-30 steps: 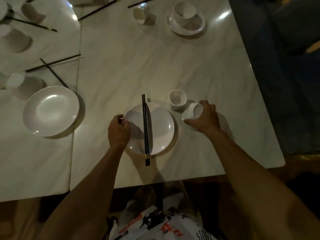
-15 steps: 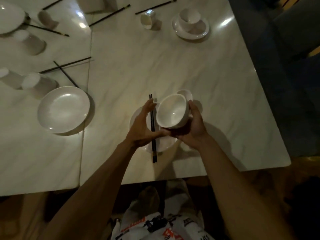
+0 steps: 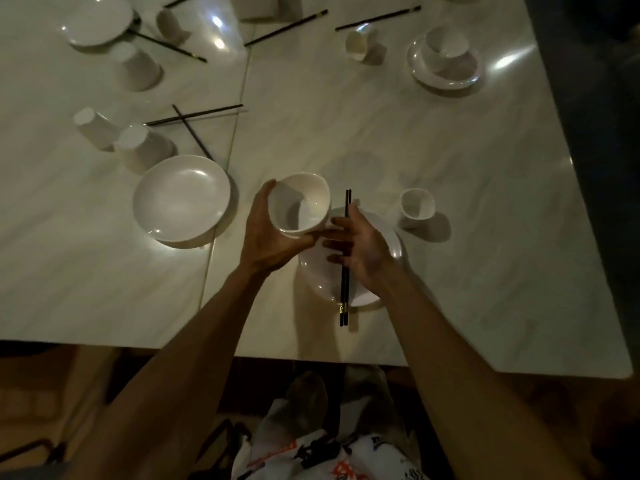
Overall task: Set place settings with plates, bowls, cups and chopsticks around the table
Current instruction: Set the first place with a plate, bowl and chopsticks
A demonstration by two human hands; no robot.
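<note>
Cupping the white bowl (image 3: 300,206) above the table, the left hand (image 3: 268,237) holds it between two plates: an empty plate (image 3: 180,199) to its left, and the chopstick-topped plate (image 3: 389,237) under the open right hand (image 3: 360,247), nearer.

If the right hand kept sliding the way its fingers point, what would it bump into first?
The right hand points left across the near plate, fingers over the black chopsticks. Straight on, it would probably first meet the white bowl held in the left hand. Depth is unclear here.
</note>
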